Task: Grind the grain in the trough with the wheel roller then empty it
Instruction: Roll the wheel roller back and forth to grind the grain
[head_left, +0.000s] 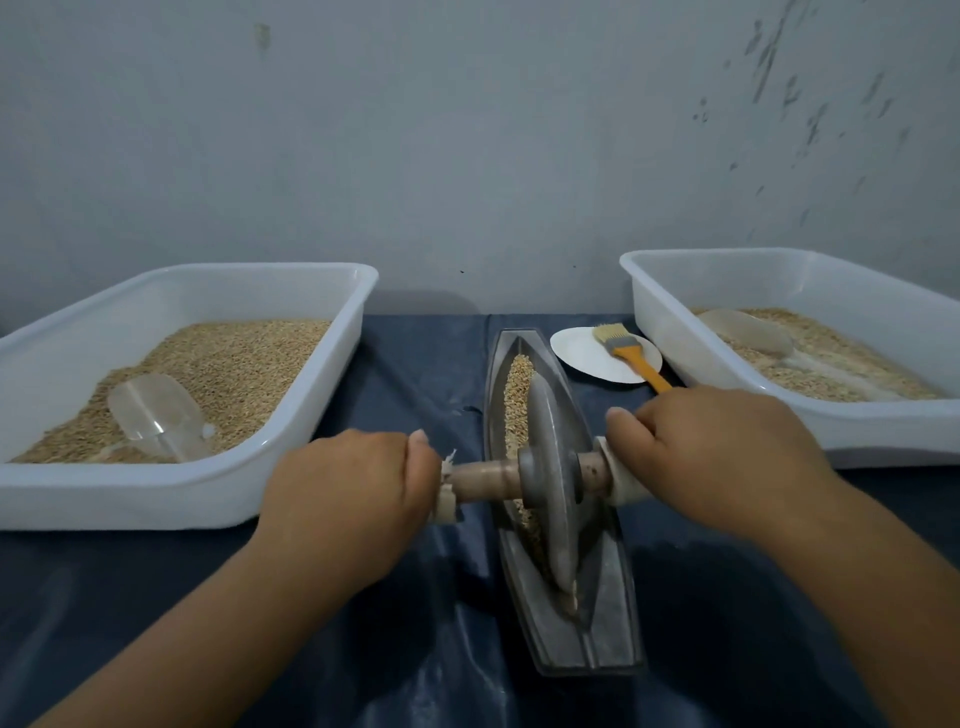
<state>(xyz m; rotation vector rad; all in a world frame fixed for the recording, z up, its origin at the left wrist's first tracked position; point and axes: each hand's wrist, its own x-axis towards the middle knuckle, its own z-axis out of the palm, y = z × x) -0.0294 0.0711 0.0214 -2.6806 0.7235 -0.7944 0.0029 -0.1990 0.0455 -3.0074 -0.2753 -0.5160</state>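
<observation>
A long grey metal trough lies lengthwise on the dark blue cloth at the centre. Tan grain fills its far half. The grey wheel roller stands upright in the trough near its middle, with a wooden axle through it. My left hand grips the left end of the axle. The right end is gripped by my right hand. Both handle ends are wrapped in pale cloth and mostly hidden by my fingers.
A white tub of grain with a clear scoop sits at the left. Another white tub with grain and a scoop stands at the right. Behind the trough lies a white plate with an orange-handled brush. A grey wall closes the back.
</observation>
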